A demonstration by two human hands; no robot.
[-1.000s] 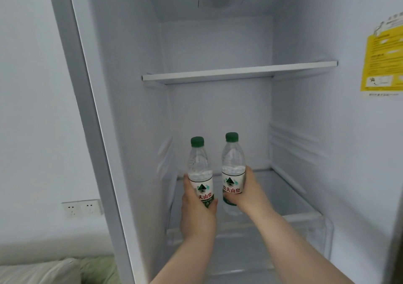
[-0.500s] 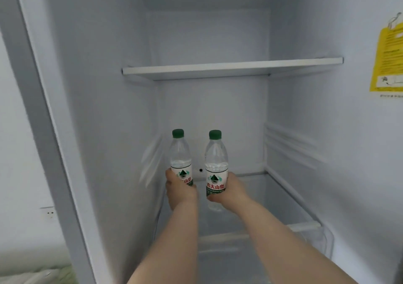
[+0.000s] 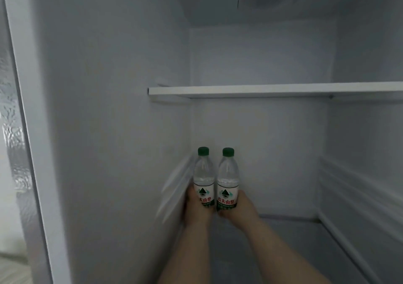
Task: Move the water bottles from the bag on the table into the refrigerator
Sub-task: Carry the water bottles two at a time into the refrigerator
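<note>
Both arms are reaching deep into the refrigerator (image 3: 122, 131), and each hand is gripping a bottle low on its label: the left hand (image 3: 197, 212) is wrapping the left bottle (image 3: 204, 181), the right hand (image 3: 238, 210) is clasping the right bottle (image 3: 227, 183). The two are standing upright, side by side and almost touching, tucked into the rear corner just beyond the knuckles, under the white shelf (image 3: 261, 90) high above the hands. Whether their bases are resting on the floor of the compartment I cannot tell. Judging by this, the pair is nearly delivered; letting go is still pending, and the bag is out of view.
</note>
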